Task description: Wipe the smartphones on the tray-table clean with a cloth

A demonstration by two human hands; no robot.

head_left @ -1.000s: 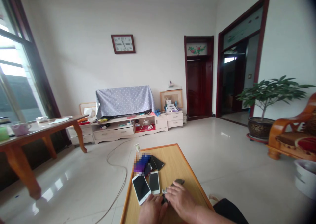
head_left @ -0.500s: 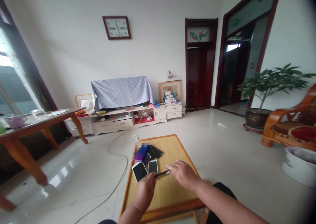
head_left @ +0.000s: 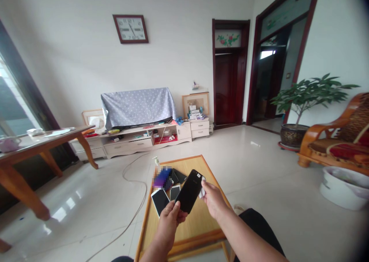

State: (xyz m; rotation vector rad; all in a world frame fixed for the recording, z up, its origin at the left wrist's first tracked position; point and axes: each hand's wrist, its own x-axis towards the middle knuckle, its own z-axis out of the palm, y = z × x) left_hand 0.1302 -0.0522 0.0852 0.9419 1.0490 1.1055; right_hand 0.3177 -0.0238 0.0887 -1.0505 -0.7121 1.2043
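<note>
Above a wood-grained table [head_left: 207,220], the outstretched left hand [head_left: 169,217] pinches a smooth, rectangular black phone [head_left: 188,191] near its lower end, while the right hand [head_left: 213,198] pinches crumpled white material [head_left: 201,193] beside it.

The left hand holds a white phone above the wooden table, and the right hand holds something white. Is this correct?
Not quite: the head view shows that the phone in the left hand is black. It is above the wooden table, and the right hand does hold something white.

The right hand [head_left: 213,199] partly hides a white item [head_left: 202,193].
</note>
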